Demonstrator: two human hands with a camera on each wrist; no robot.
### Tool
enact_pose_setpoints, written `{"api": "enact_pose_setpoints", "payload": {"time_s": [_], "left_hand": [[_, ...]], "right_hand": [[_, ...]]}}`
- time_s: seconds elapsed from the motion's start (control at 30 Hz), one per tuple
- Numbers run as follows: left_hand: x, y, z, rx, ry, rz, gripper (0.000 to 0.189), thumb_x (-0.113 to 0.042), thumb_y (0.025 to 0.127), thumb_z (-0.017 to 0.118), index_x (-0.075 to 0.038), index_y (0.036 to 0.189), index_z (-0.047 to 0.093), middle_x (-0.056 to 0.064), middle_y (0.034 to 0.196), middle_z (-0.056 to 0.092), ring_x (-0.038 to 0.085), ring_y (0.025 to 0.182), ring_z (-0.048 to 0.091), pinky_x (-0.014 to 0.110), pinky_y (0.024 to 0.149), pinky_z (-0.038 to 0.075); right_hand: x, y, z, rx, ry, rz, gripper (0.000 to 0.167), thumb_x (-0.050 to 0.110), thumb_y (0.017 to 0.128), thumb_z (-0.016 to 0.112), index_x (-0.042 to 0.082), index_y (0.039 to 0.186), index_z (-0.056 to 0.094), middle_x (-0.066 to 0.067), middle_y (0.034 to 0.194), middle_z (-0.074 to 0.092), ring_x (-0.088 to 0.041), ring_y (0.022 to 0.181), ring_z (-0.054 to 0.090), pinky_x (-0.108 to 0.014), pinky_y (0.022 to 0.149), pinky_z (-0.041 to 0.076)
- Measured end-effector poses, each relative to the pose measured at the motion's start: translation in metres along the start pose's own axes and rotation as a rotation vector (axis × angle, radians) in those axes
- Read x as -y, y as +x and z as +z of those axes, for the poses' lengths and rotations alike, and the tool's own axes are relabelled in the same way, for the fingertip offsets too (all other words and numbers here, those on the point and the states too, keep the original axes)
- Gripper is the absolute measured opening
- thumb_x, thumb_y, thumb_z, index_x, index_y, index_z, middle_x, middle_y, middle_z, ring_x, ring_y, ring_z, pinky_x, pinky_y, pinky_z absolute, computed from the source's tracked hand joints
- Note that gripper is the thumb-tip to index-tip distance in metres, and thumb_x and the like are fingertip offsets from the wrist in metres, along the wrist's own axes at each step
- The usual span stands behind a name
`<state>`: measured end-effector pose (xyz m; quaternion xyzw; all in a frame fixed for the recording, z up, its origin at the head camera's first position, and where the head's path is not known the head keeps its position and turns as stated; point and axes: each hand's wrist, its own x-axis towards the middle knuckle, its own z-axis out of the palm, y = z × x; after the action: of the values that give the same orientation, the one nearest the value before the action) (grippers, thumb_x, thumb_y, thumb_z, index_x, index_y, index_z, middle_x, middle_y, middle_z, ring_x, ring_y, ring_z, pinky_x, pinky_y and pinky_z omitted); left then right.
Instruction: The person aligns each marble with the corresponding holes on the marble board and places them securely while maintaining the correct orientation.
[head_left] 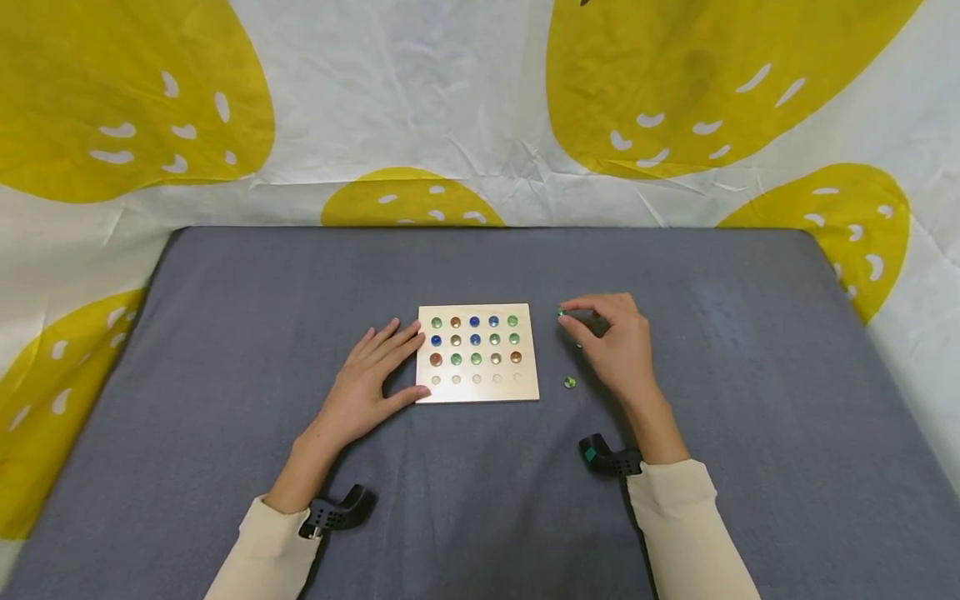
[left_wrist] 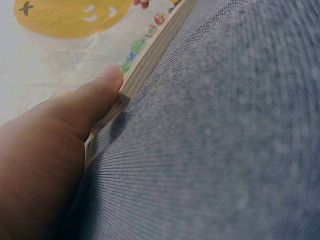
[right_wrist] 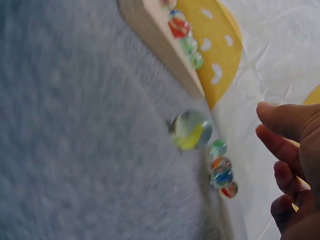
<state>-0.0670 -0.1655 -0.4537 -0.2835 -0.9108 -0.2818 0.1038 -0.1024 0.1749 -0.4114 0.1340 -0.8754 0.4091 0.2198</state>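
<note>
A pale wooden board (head_left: 477, 390) lies on the cloth, its back three rows filled with green, blue, brown and orange marbles (head_left: 476, 340). Its front row shows bare hollows. My left hand (head_left: 367, 383) rests at the board's left edge with fingers spread; the thumb (left_wrist: 102, 90) touches the front corner. To the board's right, my right hand (head_left: 618, 342) hovers with thumb and index finger close together. Just by those fingertips a green marble (head_left: 560, 312) shows; in the right wrist view nothing is visible between them. Several loose marbles (right_wrist: 221, 176) lie on the cloth below that hand.
A yellow-streaked clear marble (head_left: 570, 382) lies alone on the cloth, between the board and the right wrist. Grey cloth (head_left: 300, 275) covers the table. Behind it hangs a white curtain (head_left: 405, 92) with yellow shapes. Each wrist wears a black camera mount (head_left: 611, 458).
</note>
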Motion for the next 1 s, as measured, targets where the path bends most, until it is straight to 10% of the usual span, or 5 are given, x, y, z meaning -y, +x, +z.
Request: {"api": "enact_pose_setpoints", "payload": {"time_s": [1.0], "left_hand": [[0.000,0.001,-0.001,0.010,0.002,-0.007,0.075,-0.041,0.084,0.072,-0.010,0.145,0.044,0.006,0.150,0.038,0.030,0.141,0.024,0.050,0.115,0.012]], "right_hand": [[-0.019,0.000,0.016,0.088,-0.086,0.038,0.023,0.008,0.081,0.077,0.007,0.104,0.075,-0.013,0.109,0.068,-0.029,0.091,0.041,-0.047,0.078,0.029]]}}
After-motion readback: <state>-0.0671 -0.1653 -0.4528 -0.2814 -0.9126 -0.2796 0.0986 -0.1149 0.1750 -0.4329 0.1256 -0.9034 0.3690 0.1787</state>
